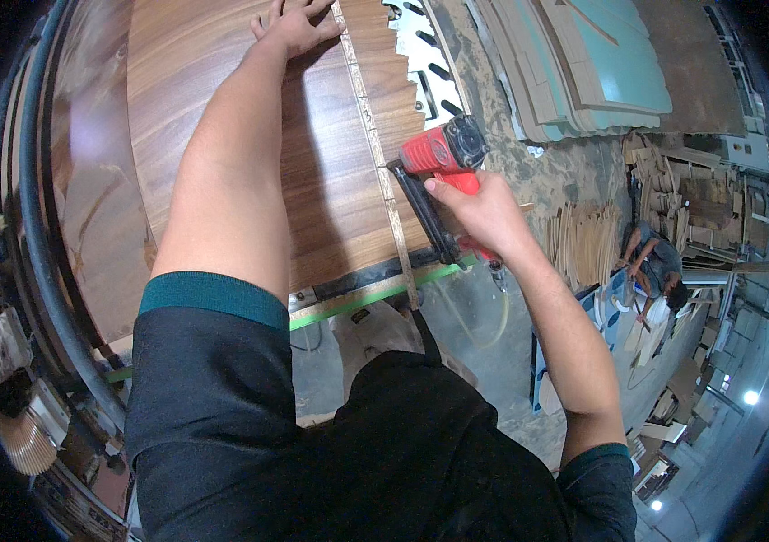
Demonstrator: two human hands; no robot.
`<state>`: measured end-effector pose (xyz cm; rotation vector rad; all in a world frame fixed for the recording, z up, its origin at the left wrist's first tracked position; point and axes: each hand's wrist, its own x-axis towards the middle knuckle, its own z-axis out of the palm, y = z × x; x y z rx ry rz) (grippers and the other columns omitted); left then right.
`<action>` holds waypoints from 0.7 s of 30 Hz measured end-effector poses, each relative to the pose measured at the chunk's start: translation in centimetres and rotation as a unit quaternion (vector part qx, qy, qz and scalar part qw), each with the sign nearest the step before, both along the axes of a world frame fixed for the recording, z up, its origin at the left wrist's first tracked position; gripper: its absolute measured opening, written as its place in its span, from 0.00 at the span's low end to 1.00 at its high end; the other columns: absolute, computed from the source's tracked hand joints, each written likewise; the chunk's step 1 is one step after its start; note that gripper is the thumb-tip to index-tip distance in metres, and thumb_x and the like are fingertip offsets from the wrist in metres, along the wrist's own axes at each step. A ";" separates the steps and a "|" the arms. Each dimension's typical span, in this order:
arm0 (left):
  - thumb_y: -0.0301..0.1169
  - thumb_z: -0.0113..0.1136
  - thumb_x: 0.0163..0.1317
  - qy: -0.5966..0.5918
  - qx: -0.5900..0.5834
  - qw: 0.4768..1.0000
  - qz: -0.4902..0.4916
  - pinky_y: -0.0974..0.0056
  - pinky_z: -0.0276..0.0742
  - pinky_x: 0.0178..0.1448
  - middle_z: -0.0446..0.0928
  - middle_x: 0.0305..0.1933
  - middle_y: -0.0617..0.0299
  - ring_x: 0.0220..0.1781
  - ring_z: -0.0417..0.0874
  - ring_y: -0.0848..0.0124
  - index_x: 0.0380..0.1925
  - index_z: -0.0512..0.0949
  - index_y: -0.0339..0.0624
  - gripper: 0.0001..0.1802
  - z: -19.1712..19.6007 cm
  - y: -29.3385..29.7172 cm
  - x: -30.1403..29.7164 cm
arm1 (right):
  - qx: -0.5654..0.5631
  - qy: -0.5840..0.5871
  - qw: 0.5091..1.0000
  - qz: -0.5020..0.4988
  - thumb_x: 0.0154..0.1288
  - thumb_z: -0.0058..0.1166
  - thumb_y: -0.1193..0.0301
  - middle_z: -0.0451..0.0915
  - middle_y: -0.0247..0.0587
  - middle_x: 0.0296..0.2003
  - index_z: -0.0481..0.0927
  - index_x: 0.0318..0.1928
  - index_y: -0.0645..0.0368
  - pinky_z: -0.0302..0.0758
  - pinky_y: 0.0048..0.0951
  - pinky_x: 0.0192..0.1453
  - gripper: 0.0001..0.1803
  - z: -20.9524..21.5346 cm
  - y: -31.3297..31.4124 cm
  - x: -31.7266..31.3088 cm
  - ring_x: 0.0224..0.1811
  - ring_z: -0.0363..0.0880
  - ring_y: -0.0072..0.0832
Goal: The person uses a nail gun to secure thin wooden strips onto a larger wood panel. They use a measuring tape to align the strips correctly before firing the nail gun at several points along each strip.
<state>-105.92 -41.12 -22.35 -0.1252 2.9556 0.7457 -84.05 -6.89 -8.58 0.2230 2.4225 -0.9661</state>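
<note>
My right hand [485, 212] is wrapped round the grip of a red and black nail gun [429, 149]. The gun's nose meets, or comes very close to, a narrow wooden strip [369, 122] with dark marks along it. This strip runs lengthwise over a brown wood-grain panel [335, 176], near its right side. Farther off, my left hand [290, 29] lies on the panel with its fingers spread, their tips next to the strip. A white sheet with dark slots [420, 59] shows beyond the panel's jagged right edge.
Pale green boards [615, 68] are stacked at the far right. Thin wood slats [583, 244] stand bundled below them. Another person [651, 262] works on the right, some way off. A blue-grey pipe [37, 172] bends along the left. The near table edge [348, 307] is green.
</note>
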 end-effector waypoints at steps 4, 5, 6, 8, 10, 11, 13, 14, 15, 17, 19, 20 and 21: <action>0.72 0.67 0.65 -0.005 -0.001 1.000 0.002 0.24 0.36 0.91 0.53 0.97 0.66 0.97 0.40 0.42 0.87 0.67 0.76 0.51 0.3 0.1 0.2 | 0.018 0.008 1.000 0.011 0.72 0.76 0.54 0.95 0.56 0.40 0.94 0.52 0.65 0.89 0.44 0.54 0.24 0.0 -0.3 -0.2 0.43 0.96 0.43; 0.72 0.67 0.65 -0.004 -0.003 1.000 0.002 0.25 0.36 0.91 0.53 0.96 0.67 0.97 0.40 0.42 0.87 0.68 0.76 0.51 0.3 0.2 0.2 | 0.023 0.007 1.000 0.016 0.72 0.76 0.54 0.95 0.57 0.40 0.94 0.52 0.65 0.89 0.44 0.55 0.24 0.1 -0.4 -0.3 0.44 0.96 0.44; 0.72 0.67 0.65 -0.003 -0.004 1.000 0.002 0.25 0.36 0.91 0.53 0.96 0.67 0.97 0.40 0.42 0.87 0.68 0.77 0.51 0.3 0.2 0.2 | 0.029 0.007 0.999 0.023 0.72 0.75 0.55 0.95 0.57 0.40 0.94 0.52 0.65 0.89 0.45 0.55 0.24 0.2 -0.4 -0.4 0.44 0.96 0.45; 0.72 0.67 0.65 -0.003 -0.009 1.000 0.004 0.26 0.37 0.92 0.54 0.96 0.67 0.97 0.40 0.42 0.87 0.68 0.78 0.51 0.5 0.2 0.2 | 0.037 -0.008 0.999 0.022 0.72 0.75 0.54 0.95 0.57 0.40 0.94 0.52 0.65 0.89 0.45 0.55 0.24 0.7 -0.6 -0.5 0.44 0.96 0.46; 0.72 0.68 0.65 -0.005 -0.015 1.000 0.004 0.26 0.37 0.92 0.54 0.96 0.67 0.97 0.41 0.43 0.87 0.68 0.78 0.51 0.9 0.3 0.2 | 0.040 -0.014 0.999 0.023 0.72 0.75 0.53 0.94 0.58 0.40 0.94 0.52 0.65 0.89 0.46 0.56 0.25 0.7 -0.6 -0.5 0.45 0.96 0.47; 0.71 0.68 0.65 -0.001 -0.016 1.000 0.003 0.27 0.37 0.92 0.54 0.96 0.67 0.97 0.41 0.44 0.87 0.68 0.78 0.50 0.8 0.3 0.2 | 0.039 -0.013 0.999 0.025 0.72 0.75 0.53 0.94 0.59 0.40 0.94 0.52 0.65 0.89 0.46 0.56 0.25 0.3 -0.4 -0.5 0.45 0.96 0.47; 0.71 0.68 0.64 0.005 -0.018 1.000 0.002 0.27 0.38 0.92 0.55 0.96 0.67 0.96 0.42 0.44 0.86 0.69 0.78 0.50 0.6 0.3 0.2 | 0.040 -0.009 0.999 0.032 0.71 0.75 0.53 0.94 0.59 0.40 0.94 0.52 0.64 0.89 0.47 0.57 0.25 0.0 -0.2 -0.5 0.45 0.96 0.49; 0.71 0.68 0.64 0.005 -0.016 1.000 0.004 0.27 0.38 0.92 0.55 0.96 0.67 0.96 0.42 0.45 0.86 0.69 0.78 0.50 0.6 0.3 0.2 | 0.044 -0.005 0.998 0.036 0.71 0.75 0.52 0.94 0.60 0.40 0.94 0.52 0.64 0.89 0.47 0.57 0.25 0.0 -0.2 -0.5 0.46 0.96 0.50; 0.70 0.69 0.64 0.005 -0.015 1.000 0.005 0.27 0.38 0.92 0.55 0.96 0.67 0.96 0.42 0.45 0.86 0.69 0.78 0.50 0.7 0.3 0.2 | 0.046 -0.002 0.998 0.039 0.71 0.75 0.52 0.94 0.60 0.40 0.94 0.52 0.64 0.89 0.47 0.57 0.25 0.0 -0.3 -0.5 0.46 0.96 0.51; 0.70 0.69 0.64 0.004 -0.015 1.000 0.006 0.27 0.38 0.92 0.55 0.96 0.67 0.96 0.42 0.45 0.86 0.70 0.78 0.50 0.8 0.4 0.3 | 0.048 0.000 0.998 0.040 0.71 0.75 0.52 0.94 0.61 0.40 0.94 0.52 0.64 0.89 0.48 0.58 0.26 0.2 -0.4 -0.4 0.46 0.96 0.51; 0.70 0.69 0.64 0.001 -0.016 1.000 0.007 0.27 0.38 0.92 0.54 0.96 0.68 0.96 0.42 0.44 0.86 0.70 0.79 0.50 0.9 0.4 0.3 | 0.053 -0.005 0.998 0.039 0.71 0.75 0.52 0.94 0.61 0.40 0.93 0.52 0.64 0.89 0.49 0.58 0.26 0.5 -0.5 -0.5 0.47 0.96 0.52; 0.70 0.69 0.64 -0.001 -0.013 1.000 0.006 0.27 0.38 0.91 0.54 0.96 0.68 0.96 0.42 0.44 0.86 0.70 0.79 0.50 0.9 0.4 0.3 | 0.056 -0.010 0.998 0.037 0.71 0.75 0.52 0.94 0.61 0.40 0.93 0.52 0.64 0.89 0.49 0.58 0.26 0.6 -0.6 -0.5 0.47 0.96 0.52; 0.71 0.69 0.64 -0.002 -0.011 1.000 0.005 0.27 0.38 0.91 0.54 0.96 0.68 0.96 0.41 0.43 0.86 0.70 0.79 0.50 0.9 0.3 0.3 | 0.059 -0.016 0.998 0.034 0.71 0.75 0.52 0.94 0.61 0.41 0.93 0.52 0.64 0.89 0.49 0.58 0.26 0.7 -0.7 -0.5 0.47 0.96 0.52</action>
